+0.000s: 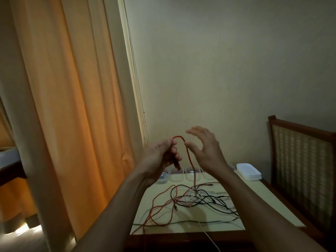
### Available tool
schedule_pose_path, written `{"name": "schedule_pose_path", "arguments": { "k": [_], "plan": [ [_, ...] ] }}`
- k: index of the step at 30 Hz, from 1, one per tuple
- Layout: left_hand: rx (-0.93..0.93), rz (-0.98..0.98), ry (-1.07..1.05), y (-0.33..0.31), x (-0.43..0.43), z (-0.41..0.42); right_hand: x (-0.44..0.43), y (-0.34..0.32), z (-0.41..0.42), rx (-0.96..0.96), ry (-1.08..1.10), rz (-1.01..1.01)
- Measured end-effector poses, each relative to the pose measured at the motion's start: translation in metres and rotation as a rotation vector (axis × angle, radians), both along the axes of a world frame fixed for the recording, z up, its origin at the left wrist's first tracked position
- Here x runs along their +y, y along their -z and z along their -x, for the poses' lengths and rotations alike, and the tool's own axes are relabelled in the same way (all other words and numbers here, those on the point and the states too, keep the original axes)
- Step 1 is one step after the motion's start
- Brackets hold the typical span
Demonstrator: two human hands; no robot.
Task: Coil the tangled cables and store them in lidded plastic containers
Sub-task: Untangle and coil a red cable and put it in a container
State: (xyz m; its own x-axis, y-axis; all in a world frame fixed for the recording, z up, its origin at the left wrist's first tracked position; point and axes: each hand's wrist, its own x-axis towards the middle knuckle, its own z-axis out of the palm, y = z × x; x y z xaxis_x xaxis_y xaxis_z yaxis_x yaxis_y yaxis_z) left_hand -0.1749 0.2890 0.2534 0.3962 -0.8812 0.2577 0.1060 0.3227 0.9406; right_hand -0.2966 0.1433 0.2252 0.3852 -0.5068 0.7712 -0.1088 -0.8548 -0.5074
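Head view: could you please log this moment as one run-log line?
left hand grips thin red braided cable | right hand open beside it | tangled cables on pale table

Left hand [160, 154] grips red cable [189, 157] above table [254, 206].

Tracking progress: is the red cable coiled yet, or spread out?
Spread out. The red cable runs from the left hand down to loose, tangled loops on the table.

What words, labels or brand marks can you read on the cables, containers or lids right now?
None readable. The red cable in the left hand, its plug, the clear containers and the stack of white lids show no legible print; any marking is too small or blurred.
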Motion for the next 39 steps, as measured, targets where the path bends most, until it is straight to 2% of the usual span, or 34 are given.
{"name": "schedule_pose_path", "arguments": {
  "k": [1,5,8,10,17,21,24,27,29,34,37,39],
  "plan": [
    [0.03,0.029,0.014,-0.001,0.001,0.002,0.002,0.003,0.0,0.007,-0.11,-0.045],
    [0.27,0.172,0.119,-0.009,0.006,0.007,0.021,0.022,0.001,-0.075,-0.503,-0.457],
    [0.443,0.277,0.172,-0.017,0.012,-0.003,0.034,0.042,0.005,-0.148,-0.629,-0.675],
    [0.471,0.288,0.168,-0.02,0.017,-0.009,0.044,0.052,0.006,-0.15,-0.674,-0.738],
    [0.351,0.169,0.163,-0.018,0.026,0.003,0.065,0.062,-0.018,-0.027,-0.546,-0.655],
    [0.301,0.152,0.172,-0.019,0.028,0.007,0.079,0.055,-0.021,-0.084,-0.567,-0.686],
    [0.306,0.199,0.168,-0.021,0.029,0.006,0.083,0.062,-0.018,-0.147,-0.574,-0.754],
    [0.385,0.335,0.122,-0.023,0.028,0.002,0.087,0.067,-0.009,-0.026,-0.416,-0.564],
    [0.31,0.368,-0.022,-0.02,0.026,-0.002,0.092,0.066,0.002,0.04,-0.368,-0.417],
    [-0.067,0.301,-0.458,-0.004,0.022,-0.016,0.079,0.054,0.033,0.188,-0.272,-0.101],
    [-0.434,0.155,-0.528,0.005,0.019,-0.025,0.063,0.043,0.047,0.243,-0.156,0.088],
    [-0.64,0.033,-0.469,0.012,0.018,-0.025,0.052,0.034,0.054,0.205,-0.08,0.17]
  ]
}}
